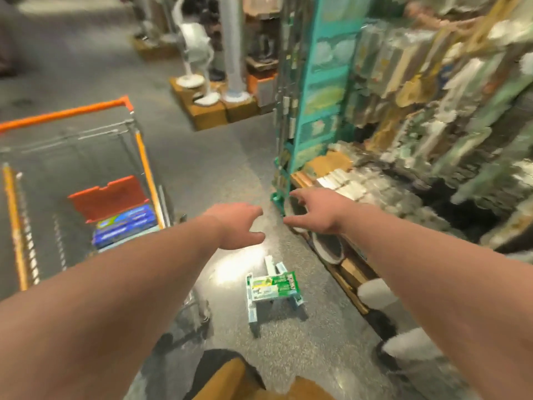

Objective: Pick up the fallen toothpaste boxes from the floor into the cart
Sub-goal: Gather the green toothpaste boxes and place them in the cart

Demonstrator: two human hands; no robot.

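Observation:
A small heap of green and white toothpaste boxes (272, 288) lies on the grey floor, low in the middle of the head view. Both my arms reach forward above it. My left hand (238, 225) hovers over the floor just beyond the heap, fingers apart and empty. My right hand (315, 210) is spread open too, near the foot of the teal shelf end, holding nothing. At the left stands the wire cart (144, 157) with orange trim. Blue boxes (124, 226) lie inside it under an orange flap.
A teal shelf unit (320, 90) packed with hanging goods runs along the right, its low base (346, 269) jutting toward the heap. Display stands on wooden blocks (210, 108) sit further up the aisle. My knee in tan trousers (230, 376) shows at the bottom.

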